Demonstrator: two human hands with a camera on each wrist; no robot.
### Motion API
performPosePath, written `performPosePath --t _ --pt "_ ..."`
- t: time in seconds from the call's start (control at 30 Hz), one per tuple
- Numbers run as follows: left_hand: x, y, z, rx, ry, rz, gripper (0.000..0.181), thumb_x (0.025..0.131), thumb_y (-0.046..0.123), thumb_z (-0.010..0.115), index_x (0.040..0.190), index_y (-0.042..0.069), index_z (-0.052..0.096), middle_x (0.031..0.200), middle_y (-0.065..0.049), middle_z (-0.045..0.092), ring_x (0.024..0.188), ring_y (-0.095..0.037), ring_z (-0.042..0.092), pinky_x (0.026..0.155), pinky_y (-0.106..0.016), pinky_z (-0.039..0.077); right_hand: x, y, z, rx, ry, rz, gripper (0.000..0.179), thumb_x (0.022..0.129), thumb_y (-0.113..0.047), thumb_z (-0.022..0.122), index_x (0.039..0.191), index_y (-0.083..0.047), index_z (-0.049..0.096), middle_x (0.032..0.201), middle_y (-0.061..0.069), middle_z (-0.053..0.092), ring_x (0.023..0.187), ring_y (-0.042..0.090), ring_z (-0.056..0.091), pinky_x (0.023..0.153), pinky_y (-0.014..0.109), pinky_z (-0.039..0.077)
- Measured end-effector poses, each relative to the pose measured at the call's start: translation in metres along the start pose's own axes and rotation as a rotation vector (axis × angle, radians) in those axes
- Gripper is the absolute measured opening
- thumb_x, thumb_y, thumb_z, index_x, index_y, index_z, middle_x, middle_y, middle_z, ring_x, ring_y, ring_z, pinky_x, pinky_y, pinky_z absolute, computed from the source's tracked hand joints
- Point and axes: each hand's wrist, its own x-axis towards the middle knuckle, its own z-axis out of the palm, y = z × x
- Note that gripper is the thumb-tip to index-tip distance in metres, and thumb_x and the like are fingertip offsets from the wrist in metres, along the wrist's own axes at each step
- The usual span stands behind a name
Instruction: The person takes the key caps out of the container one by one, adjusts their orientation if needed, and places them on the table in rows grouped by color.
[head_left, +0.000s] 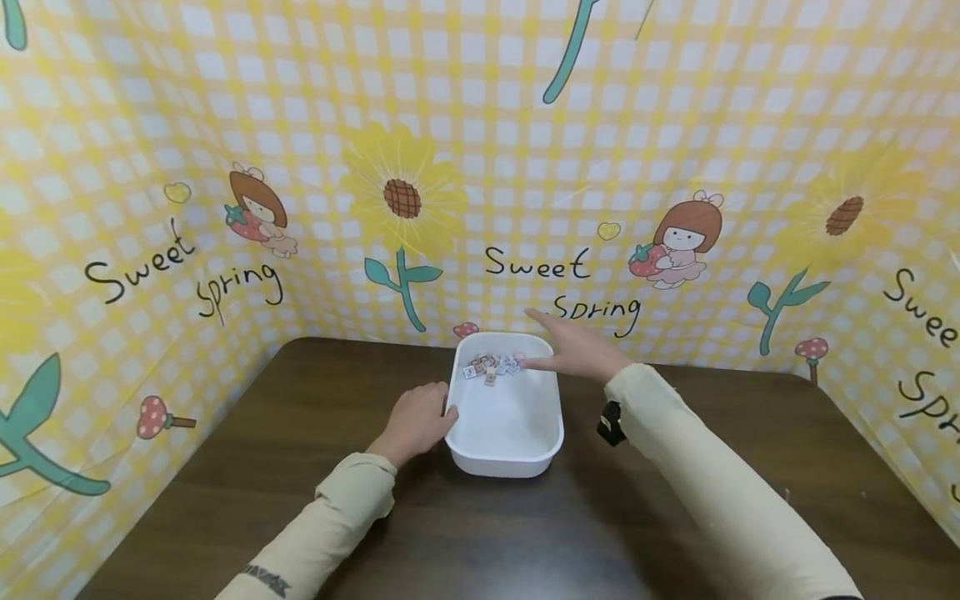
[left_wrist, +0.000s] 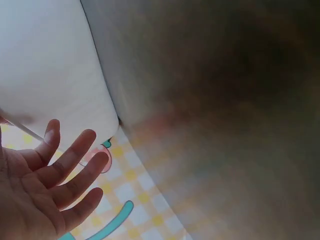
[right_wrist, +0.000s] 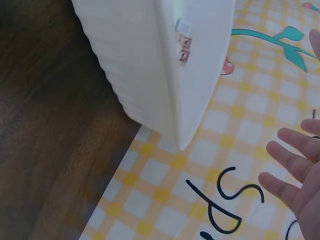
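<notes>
A white rectangular tub (head_left: 506, 429) stands on the dark table. A small heap of square pieces (head_left: 491, 368), some white and some pinkish brown with dark marks, lies at its far end; their kind is too small to tell. At the tub's left side my left hand (head_left: 416, 421) holds the rim, thumb over the edge and fingers along the outer wall. The left wrist view shows those fingers spread and slightly bent. My right hand (head_left: 581, 346) hovers by the far right rim, fingers straight and spread, holding nothing. Its thumb points toward the pieces.
The brown wooden table (head_left: 300, 417) runs to a yellow checked cloth (head_left: 480, 167) hanging at the back and both sides, printed with flowers and lettering. A black watch-like band (head_left: 611, 423) shows at the right wrist.
</notes>
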Motion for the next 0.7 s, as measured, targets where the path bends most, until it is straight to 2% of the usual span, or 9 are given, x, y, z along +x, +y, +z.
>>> performPosePath --t 0.03,0.13,0.3,0.37,0.53,0.7 --pt "-0.001 0.000 0.000 0.002 -0.004 0.000 0.024 0.088 0.026 0.057 0.093 0.003 0.060 0.077 -0.007 0.059 0.068 -0.020 0.052 0.067 -0.037 0.045 0.004 0.000 0.000 -0.004 -0.007 -0.005 0.092 0.076 -0.064 0.061 0.148 -0.017 0.027 0.150 0.010 0.036 0.134 0.029 0.042 0.107 0.047 0.035" --pt "-0.006 0.001 -0.001 0.016 -0.006 0.011 0.023 0.087 0.026 0.058 0.090 0.003 0.060 0.072 -0.005 0.057 0.064 -0.019 0.049 0.063 -0.035 0.042 0.015 -0.001 0.001 0.002 -0.028 -0.038 0.084 0.079 -0.056 0.064 0.145 -0.014 0.034 0.147 0.010 0.040 0.134 0.029 0.041 0.108 0.046 0.034" --pt "-0.015 0.006 -0.003 0.077 0.023 0.057 0.024 0.085 0.027 0.059 0.085 0.003 0.060 0.068 -0.006 0.057 0.063 -0.021 0.052 0.066 -0.038 0.044 0.032 -0.014 0.003 0.025 -0.001 -0.100 0.066 0.080 -0.040 0.070 0.134 -0.009 0.049 0.135 0.010 0.054 0.123 0.027 0.053 0.101 0.042 0.042" --pt "-0.020 0.006 -0.005 0.121 0.039 0.074 0.025 0.084 0.028 0.060 0.085 0.003 0.061 0.069 -0.007 0.059 0.066 -0.023 0.054 0.070 -0.041 0.045 0.039 -0.024 0.007 0.070 0.014 -0.113 0.057 0.081 -0.034 0.071 0.128 -0.008 0.055 0.126 0.010 0.060 0.116 0.026 0.058 0.096 0.040 0.046" --pt "-0.024 0.008 -0.009 0.250 0.060 0.086 0.035 0.085 0.035 0.059 0.095 0.002 0.064 0.084 -0.012 0.066 0.081 -0.029 0.060 0.085 -0.047 0.045 0.050 -0.039 0.030 0.151 0.004 -0.097 0.037 0.081 -0.023 0.071 0.114 -0.007 0.064 0.108 0.010 0.068 0.098 0.021 0.064 0.084 0.032 0.052" --pt "-0.017 0.007 -0.011 0.335 0.144 0.118 0.040 0.084 0.040 0.060 0.102 0.004 0.062 0.091 -0.014 0.068 0.088 -0.031 0.060 0.088 -0.047 0.044 0.057 -0.035 0.059 0.150 -0.052 -0.043 0.024 0.078 -0.012 0.073 0.101 -0.004 0.070 0.094 0.008 0.070 0.083 0.016 0.063 0.073 0.026 0.052"
